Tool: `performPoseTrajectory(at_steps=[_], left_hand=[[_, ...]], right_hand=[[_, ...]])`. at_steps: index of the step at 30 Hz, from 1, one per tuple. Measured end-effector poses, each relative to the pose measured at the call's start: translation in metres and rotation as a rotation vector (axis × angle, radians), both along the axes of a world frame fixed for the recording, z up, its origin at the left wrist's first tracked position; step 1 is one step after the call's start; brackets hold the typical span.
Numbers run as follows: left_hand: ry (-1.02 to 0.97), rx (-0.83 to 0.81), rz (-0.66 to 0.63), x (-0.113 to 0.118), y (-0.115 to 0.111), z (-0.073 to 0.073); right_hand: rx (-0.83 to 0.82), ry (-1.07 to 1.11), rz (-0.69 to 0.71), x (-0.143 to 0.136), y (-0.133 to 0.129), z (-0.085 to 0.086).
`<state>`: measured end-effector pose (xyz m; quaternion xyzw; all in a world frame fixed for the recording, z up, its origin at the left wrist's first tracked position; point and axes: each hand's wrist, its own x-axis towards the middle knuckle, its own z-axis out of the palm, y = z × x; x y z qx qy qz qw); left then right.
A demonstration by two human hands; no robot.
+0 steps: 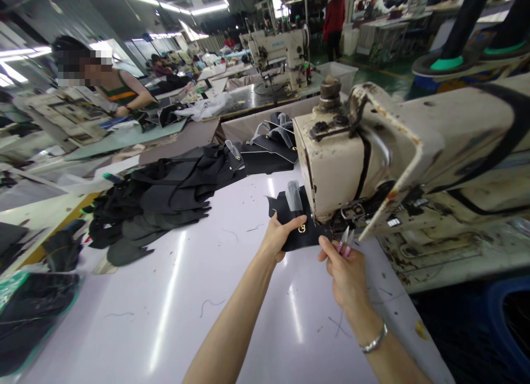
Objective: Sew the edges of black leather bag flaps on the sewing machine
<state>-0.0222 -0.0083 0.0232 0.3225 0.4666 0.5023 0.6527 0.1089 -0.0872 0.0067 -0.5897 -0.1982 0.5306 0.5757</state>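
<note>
The needle area under the head of the sewing machine [351, 152] is in shadow, and the far edge of the black leather piece [292, 221] runs beneath it, so where the piece ends cannot be made out. The piece lies flat on the white counter [186, 295] just in front of the machine, with a small gold clasp [302, 229] near its front edge and a clear plastic strip [293, 196] standing up from it. The left hand [279, 237] reaches forward with the arm nearly straight, its grip pinching the front edge of the piece, thumb on top beside the clasp. The right hand [345, 273], a silver bracelet [375, 340] on the wrist, is bent upward, its grip clenched on small pink-handled snips [345, 241] whose tips point toward the machine; the blades are too small to read. A heap of dark cut pieces [161, 199] lies well apart at left.
</note>
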Motion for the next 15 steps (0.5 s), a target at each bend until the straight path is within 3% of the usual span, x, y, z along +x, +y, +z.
performPoseTrajectory(at_steps=[12,15], left_hand=[[0.017,-0.041,0.139,0.005,0.009,-0.008],[-0.004,-0.044,0.143,0.005,0.010,-0.010]], right_hand=[[0.011,0.099,-0.226,-0.018,0.014,0.004],[0.010,0.057,-0.204,-0.022,0.013,0.006]])
